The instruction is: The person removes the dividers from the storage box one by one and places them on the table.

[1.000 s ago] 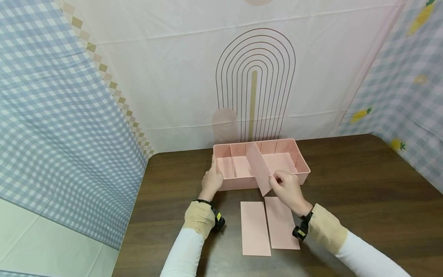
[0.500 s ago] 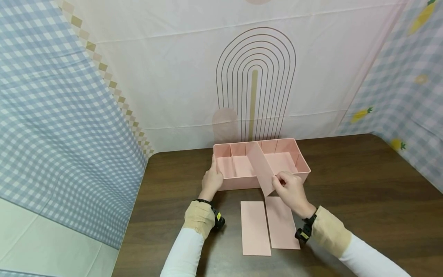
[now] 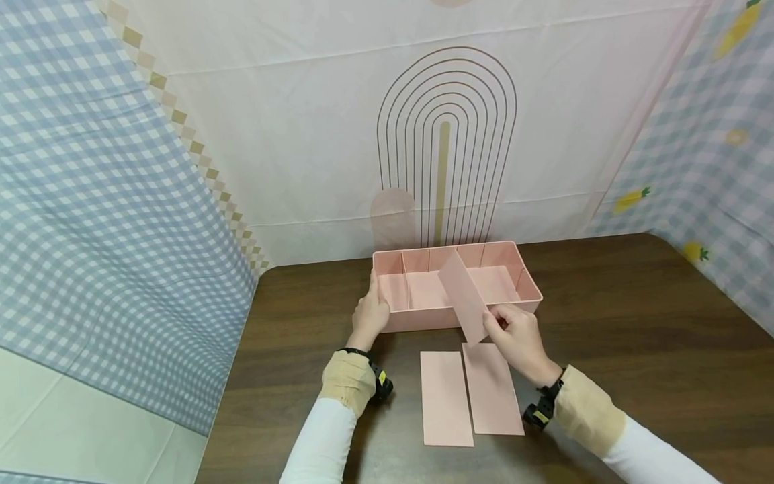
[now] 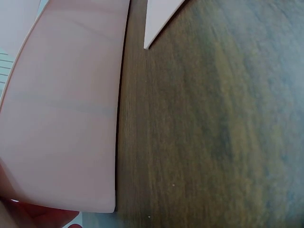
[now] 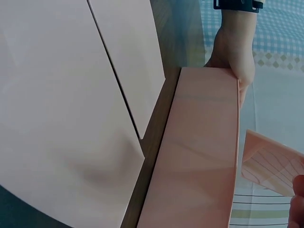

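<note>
A pink divided storage box point(image 3: 423, 320) stands near the back of the table, with a divider point(image 3: 406, 282) upright in its left part. My left hand point(image 3: 370, 313) holds the box by its left front corner, and its fingers lie along the left wall. Between thumb and fingers, my right hand point(image 3: 519, 341) pinches a loose pink divider panel point(image 3: 463, 297) at its near right edge. The panel slants over the front rim, its far end above the box. In the right wrist view, this panel point(image 5: 267, 164) shows above the rim beside my fingertips point(image 5: 298, 204).
Two pink panels, a left one point(image 3: 446, 400) and a right one point(image 3: 493, 391), lie side by side on the dark wooden table point(image 3: 629, 323) in front of the box. A patterned cloth point(image 3: 314, 134) hangs right behind the box.
My right hand has moved right and slightly toward me with the panel, whose far end has come away from the box's back wall. The left hand and box stay put.
</note>
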Demonstrator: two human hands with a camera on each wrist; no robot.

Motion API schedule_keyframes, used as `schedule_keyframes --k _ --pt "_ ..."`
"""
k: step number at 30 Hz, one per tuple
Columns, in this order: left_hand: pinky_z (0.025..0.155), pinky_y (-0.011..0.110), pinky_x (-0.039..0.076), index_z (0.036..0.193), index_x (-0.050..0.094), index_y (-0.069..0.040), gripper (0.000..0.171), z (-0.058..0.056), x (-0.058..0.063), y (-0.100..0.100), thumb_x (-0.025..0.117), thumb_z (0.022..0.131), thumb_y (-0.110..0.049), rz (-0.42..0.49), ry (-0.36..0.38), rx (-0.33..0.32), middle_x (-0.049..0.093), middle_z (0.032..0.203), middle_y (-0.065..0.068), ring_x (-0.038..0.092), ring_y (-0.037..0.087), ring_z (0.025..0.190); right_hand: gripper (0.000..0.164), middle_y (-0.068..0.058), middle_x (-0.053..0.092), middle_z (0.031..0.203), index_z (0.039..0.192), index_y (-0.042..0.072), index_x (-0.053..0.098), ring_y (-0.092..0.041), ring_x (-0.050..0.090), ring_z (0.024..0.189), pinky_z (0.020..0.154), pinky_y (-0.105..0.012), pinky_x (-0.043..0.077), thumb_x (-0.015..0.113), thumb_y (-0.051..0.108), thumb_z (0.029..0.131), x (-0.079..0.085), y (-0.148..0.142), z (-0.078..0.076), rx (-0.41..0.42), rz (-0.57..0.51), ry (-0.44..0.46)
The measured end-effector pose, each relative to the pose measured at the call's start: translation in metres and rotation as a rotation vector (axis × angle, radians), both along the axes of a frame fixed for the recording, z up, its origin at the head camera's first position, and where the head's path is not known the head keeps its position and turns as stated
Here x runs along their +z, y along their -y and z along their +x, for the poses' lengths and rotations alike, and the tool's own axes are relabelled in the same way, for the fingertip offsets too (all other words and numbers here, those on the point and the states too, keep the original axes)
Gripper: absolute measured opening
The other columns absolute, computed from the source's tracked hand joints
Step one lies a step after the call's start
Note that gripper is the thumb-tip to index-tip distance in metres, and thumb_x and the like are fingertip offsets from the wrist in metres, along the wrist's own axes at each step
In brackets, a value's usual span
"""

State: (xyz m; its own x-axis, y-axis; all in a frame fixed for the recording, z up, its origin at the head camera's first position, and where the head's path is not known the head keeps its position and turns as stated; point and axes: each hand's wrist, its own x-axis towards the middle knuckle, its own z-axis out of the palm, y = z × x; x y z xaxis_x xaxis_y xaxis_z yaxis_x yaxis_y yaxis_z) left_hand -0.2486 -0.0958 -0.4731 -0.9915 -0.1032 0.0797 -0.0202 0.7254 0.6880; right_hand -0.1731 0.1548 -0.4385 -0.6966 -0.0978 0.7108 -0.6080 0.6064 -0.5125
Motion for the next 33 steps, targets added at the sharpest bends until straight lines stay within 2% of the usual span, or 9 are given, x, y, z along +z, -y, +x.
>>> schedule_keyframes --k 13,19,25,33 --pt "0.042 0.035 0.032 0.145 0.012 -0.017 0.058 -0.001 0.0 0.001 0.035 0.093 -0.012 0.001 0.008 -0.005 0.047 0.06 0.01 0.042 0.02 0.046 0.028 0.009 0.036 0.057 0.059 0.014 0.048 -0.005 0.034 0.05 0.042 -0.024 0.031 0.06 -0.007 0.074 -0.007 -0.012 0.005 -0.017 0.012 0.007" --pt "0.041 0.035 0.031 0.146 0.011 -0.018 0.059 0.0 0.0 0.0 0.035 0.093 -0.012 0.009 0.009 -0.01 0.047 0.06 0.01 0.041 0.02 0.046 0.03 0.01 0.038 0.057 0.058 0.016 0.048 -0.004 0.035 0.051 0.044 -0.02 0.031 0.059 -0.007 0.074 -0.009 -0.017 0.007 -0.015 0.011 -0.011" --pt "0.042 0.037 0.034 0.145 0.013 -0.016 0.058 0.001 0.001 0.0 0.036 0.092 -0.011 0.007 -0.007 -0.011 0.05 0.063 0.011 0.043 0.021 0.047 0.031 0.01 0.039 0.057 0.058 0.018 0.048 -0.004 0.035 0.05 0.045 -0.018 0.03 0.059 -0.006 0.074 -0.01 -0.022 0.01 -0.006 -0.005 -0.029" --pt "0.043 0.038 0.035 0.145 0.013 -0.017 0.058 0.001 0.002 0.0 0.036 0.092 -0.012 0.003 -0.002 -0.004 0.05 0.064 0.011 0.044 0.021 0.048 0.029 0.009 0.039 0.057 0.058 0.015 0.048 -0.004 0.034 0.051 0.045 -0.019 0.029 0.06 -0.007 0.073 -0.012 -0.028 0.015 -0.027 -0.004 -0.013"
